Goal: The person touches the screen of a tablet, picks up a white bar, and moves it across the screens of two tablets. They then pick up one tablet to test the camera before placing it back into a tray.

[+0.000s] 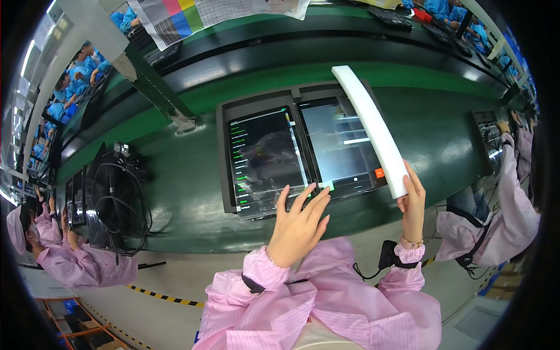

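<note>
Two tablets lie side by side in a dark grey tray (pixel 223 151) on the green bench. The left tablet (pixel 265 157) has a dark screen with lines of green and white text. A lighter grey-blue picture with a small orange square shows on the right tablet (pixel 335 146). My left hand (pixel 294 224) is spread with its fingertips over the near edges of both tablets; whether they touch the glass I cannot tell. Between thumb and fingers, my right hand (pixel 413 201) grips the near end of a long white foam strip (pixel 376 131), which slants across the right tablet's right side.
Black coiled cables (pixel 114 198) sit on the bench to the left. A green post (pixel 151 84) rises behind them. A printed colour sheet (pixel 186 17) hangs at the back. Co-workers in pink sit at both sides (pixel 87 262); others in blue are farther off.
</note>
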Demonstrator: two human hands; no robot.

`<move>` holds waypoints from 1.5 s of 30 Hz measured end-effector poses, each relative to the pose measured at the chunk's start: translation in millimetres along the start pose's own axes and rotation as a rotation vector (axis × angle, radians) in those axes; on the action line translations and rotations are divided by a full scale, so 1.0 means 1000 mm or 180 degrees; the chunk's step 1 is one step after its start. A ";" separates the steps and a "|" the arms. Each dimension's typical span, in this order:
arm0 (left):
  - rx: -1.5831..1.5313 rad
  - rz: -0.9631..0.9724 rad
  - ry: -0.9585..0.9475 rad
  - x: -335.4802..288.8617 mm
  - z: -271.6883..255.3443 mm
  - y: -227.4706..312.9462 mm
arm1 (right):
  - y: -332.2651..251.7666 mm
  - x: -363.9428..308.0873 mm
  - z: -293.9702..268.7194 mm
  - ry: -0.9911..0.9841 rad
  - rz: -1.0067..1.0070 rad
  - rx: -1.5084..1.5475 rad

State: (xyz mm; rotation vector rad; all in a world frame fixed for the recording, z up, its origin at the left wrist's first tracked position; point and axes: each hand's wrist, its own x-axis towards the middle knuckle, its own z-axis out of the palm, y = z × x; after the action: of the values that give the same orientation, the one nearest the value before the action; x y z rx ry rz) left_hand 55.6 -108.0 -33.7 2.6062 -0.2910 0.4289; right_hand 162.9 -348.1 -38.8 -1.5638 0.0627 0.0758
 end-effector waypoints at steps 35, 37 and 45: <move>0.1040 -0.1155 -0.0083 0.012 -0.053 -0.159 | 0.063 0.061 -0.097 -0.0154 -0.0040 -0.1396; 0.1064 -0.1158 -0.0128 0.013 -0.051 -0.165 | 0.064 0.063 -0.096 -0.0138 0.0047 -0.1593; 0.0883 -0.1109 0.0033 0.016 -0.054 -0.156 | -0.006 0.067 -0.025 -0.0157 -0.0985 -0.2450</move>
State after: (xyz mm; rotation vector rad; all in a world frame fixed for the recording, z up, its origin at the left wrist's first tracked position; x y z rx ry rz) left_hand 100.3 51.3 -49.3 2.8442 0.2430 0.3800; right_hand 230.2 -372.4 -38.7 -2.3192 -0.2789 -0.1217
